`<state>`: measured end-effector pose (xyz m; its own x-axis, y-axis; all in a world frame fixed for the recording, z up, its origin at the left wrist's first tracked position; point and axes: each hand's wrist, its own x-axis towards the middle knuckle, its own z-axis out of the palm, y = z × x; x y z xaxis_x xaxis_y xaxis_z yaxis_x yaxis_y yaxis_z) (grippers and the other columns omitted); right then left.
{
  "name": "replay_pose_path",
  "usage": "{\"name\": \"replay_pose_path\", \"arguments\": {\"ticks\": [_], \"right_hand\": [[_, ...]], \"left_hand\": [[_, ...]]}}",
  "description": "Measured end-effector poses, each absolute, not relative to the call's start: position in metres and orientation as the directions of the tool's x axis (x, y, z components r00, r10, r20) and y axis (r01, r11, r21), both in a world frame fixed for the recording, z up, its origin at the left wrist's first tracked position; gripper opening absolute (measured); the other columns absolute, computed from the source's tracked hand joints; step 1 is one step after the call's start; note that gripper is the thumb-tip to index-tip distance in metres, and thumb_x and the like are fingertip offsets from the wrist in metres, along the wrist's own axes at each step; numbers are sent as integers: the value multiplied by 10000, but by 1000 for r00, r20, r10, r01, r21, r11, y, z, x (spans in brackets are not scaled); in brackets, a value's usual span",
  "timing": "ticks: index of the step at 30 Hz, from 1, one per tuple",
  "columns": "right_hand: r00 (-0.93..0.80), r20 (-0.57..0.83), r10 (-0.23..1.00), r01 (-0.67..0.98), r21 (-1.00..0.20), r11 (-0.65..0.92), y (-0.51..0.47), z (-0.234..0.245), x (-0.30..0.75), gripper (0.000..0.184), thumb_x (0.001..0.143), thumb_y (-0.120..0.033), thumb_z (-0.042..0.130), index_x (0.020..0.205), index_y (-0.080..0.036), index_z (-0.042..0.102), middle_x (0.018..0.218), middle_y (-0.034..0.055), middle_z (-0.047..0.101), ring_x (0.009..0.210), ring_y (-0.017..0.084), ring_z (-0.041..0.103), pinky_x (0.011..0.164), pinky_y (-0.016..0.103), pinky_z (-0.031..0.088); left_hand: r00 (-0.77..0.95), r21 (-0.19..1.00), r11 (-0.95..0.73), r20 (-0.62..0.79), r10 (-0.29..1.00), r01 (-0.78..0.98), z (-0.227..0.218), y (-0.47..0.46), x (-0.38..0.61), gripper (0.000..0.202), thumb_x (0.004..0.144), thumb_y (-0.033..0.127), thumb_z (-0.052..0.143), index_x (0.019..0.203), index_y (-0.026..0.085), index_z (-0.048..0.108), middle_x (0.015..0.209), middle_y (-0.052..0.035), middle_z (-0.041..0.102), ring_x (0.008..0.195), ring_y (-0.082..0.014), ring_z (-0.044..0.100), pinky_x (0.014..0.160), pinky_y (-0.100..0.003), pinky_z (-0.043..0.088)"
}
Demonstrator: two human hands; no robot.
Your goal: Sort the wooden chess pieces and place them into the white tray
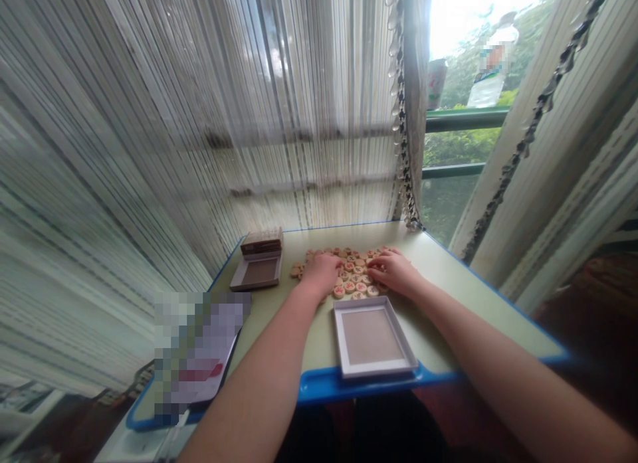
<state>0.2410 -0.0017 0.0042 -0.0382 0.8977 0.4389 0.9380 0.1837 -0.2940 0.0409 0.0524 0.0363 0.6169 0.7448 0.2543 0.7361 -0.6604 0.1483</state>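
Note:
Round wooden Chinese chess pieces, several with red characters on top, lie in a loose cluster in the middle of the table. My left hand rests on the cluster's left side, its fingers pointing forward and inward over the pieces. At the right side, my right hand touches the pieces with its fingers apart. Neither hand is lifting a piece. Closest to me is a shallow open box tray with white walls and a brown bottom, just in front of the cluster.
At the table's far left stand a brown box and a second shallow tray. A partly blurred phone-like flat object lies near the left edge. The table has a blue rim. String curtains hang behind; a bottle and a cup stand by the window.

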Motion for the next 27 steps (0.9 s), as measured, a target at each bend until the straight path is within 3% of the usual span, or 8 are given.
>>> {"name": "replay_pose_path", "arguments": {"ticks": [9, 27], "right_hand": [[-109, 426, 898, 951, -218, 219, 3, 1, 245, 410, 912, -345, 380, 696, -192, 694, 756, 63, 661, 786, 176, 547, 830, 329, 341], [21, 501, 865, 956, -262, 128, 2, -1, 244, 284, 876, -327, 475, 784, -205, 713, 820, 70, 663, 862, 202, 550, 863, 327, 365]], "left_hand": [[597, 179, -640, 241, 765, 748, 36, 50, 43, 256, 843, 267, 488, 938, 219, 721, 964, -81, 693, 952, -227, 563, 892, -343, 433], [568, 201, -633, 302, 766, 747, 32, 50, 49, 252, 848, 329, 507, 966, 205, 691, 980, -72, 669, 953, -220, 556, 878, -329, 441]]}}
